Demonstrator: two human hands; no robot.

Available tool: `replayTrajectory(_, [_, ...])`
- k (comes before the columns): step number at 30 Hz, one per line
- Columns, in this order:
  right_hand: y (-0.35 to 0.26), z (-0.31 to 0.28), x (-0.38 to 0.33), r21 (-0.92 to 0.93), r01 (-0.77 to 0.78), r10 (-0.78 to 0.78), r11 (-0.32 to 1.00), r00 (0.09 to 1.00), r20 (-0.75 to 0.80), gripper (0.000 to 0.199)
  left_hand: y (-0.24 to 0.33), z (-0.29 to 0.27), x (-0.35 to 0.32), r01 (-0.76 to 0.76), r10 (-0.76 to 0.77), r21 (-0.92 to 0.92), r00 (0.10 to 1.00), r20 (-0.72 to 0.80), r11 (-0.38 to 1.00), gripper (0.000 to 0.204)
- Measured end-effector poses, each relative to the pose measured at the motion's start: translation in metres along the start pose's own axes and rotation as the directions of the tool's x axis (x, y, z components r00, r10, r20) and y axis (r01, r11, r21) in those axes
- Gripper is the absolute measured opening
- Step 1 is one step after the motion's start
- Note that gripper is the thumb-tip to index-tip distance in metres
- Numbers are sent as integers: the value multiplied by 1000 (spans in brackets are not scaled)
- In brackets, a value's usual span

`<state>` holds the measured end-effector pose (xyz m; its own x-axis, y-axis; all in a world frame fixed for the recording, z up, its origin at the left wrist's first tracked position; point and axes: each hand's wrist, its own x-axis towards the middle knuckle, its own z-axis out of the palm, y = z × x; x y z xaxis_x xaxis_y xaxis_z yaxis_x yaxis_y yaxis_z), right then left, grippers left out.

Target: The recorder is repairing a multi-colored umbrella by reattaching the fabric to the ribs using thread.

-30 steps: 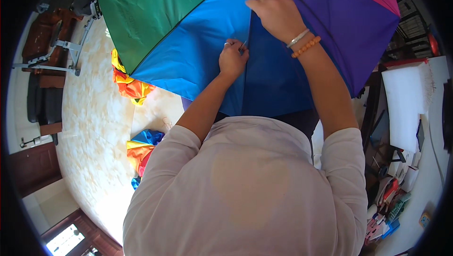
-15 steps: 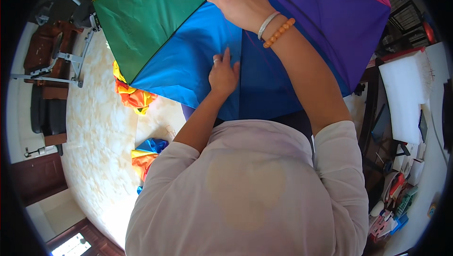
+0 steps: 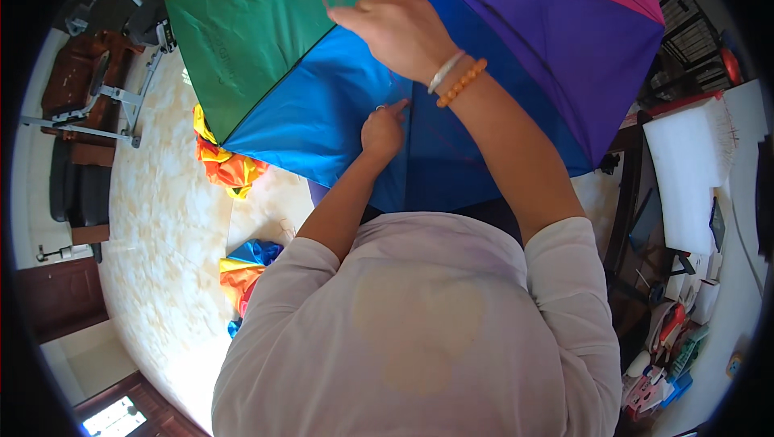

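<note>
An open umbrella (image 3: 298,102) in rainbow panels spreads before me, its ribs and central hub showing on the near side. My left hand (image 3: 382,132), with a ring on it, is closed at the seam in the blue panel and seems to pinch the cloth there. Higher up, my right hand (image 3: 401,34) is bent at the wrist over the blue and green panels. Its fingers are drawn together; what they hold, if anything, is too small or blurred to name. A pale bracelet and an orange bead bracelet (image 3: 463,85) circle that wrist.
Crumpled multicoloured cloth bundles (image 3: 230,167) lie on the marbled floor (image 3: 161,235) at left. Exercise equipment (image 3: 121,102) stands farther left. On the right are white foam (image 3: 681,175) and a desk crowded with small items.
My right hand has moved left and slightly down, away from the hub. My left hand's raised index finger has folded in toward the seam. The umbrella has shifted slightly.
</note>
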<state>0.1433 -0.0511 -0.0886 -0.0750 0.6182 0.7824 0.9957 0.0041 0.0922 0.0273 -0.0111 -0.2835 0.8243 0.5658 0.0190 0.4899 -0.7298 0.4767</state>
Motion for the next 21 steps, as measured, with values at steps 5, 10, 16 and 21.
replayTrajectory(5, [-14, -135, -48, 552, -401, 675, 731, 544, -499, 26, -29, 14, -2, 15, -19, -49, 995, -93, 999, 33])
replayTrajectory(10, [29, -336, -171, -200, -932, 744, 302, 99, 661, 28, 2, -2, 34, -85, 65, -35, 920, -386, 996, 24])
replayTrajectory(16, [39, -358, -202, -559, -629, 834, 540, 487, 257, 42, 8, 13, 73, -91, 211, 352, 924, -320, 931, 14])
replayTrajectory(21, [40, -247, -126, 17, -768, 665, 640, 565, 488, 41, -36, -63, 109, -103, 416, 634, 831, -369, 767, 6])
